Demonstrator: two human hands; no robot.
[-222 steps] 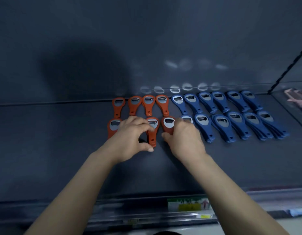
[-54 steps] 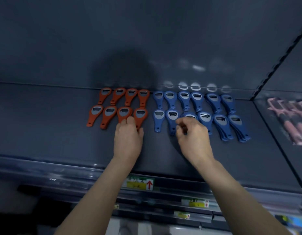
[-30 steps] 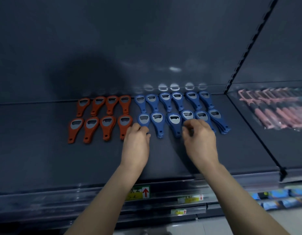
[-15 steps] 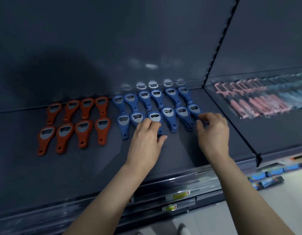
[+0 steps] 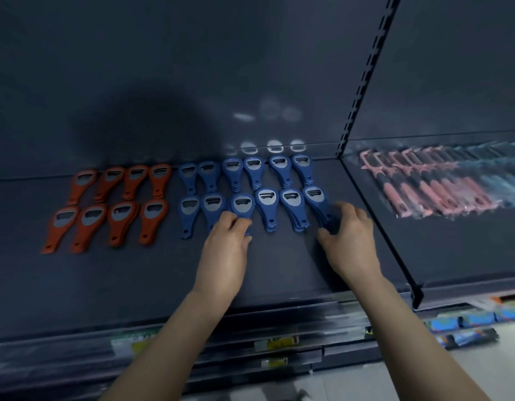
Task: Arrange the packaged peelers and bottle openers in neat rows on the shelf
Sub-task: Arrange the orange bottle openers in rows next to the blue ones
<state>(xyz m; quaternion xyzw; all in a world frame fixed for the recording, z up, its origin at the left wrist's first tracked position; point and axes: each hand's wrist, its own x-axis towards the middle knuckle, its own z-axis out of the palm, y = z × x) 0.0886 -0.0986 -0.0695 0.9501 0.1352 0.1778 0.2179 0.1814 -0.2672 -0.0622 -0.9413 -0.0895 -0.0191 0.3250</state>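
Yellow-and-white price labels (image 5: 279, 341) sit blurred on the front rail low in the frame, and two bare forearms rise over them from the bottom edge. Past the rail lies the dark shelf (image 5: 135, 285). At its centre the left hand (image 5: 226, 247) rests knuckles up, its fingers bent over the handle of the third front-row piece among the blue bottle openers (image 5: 268, 209); whether it pinches that handle or only presses on it I cannot tell. Right of centre, the right hand (image 5: 349, 241) is clamped on the handle end of the rightmost front-row blue stack, thumb below and fingers curled over the top. The blue openers lie flat in two rows of six, heads toward the back, several of them stacked, the back row's handles touching the front row's heads. Left of them, with a narrow gap between, the orange bottle openers (image 5: 111, 206) lie in two rows of four, leaning slightly to the right. Farther right, beyond a shelf joint, the packaged peelers (image 5: 430, 186) with pink and dark handles lie side by side in clear wrapping, too blurred to count. A slotted upright (image 5: 363, 73) climbs the dark back panel (image 5: 163, 68) above the joint.
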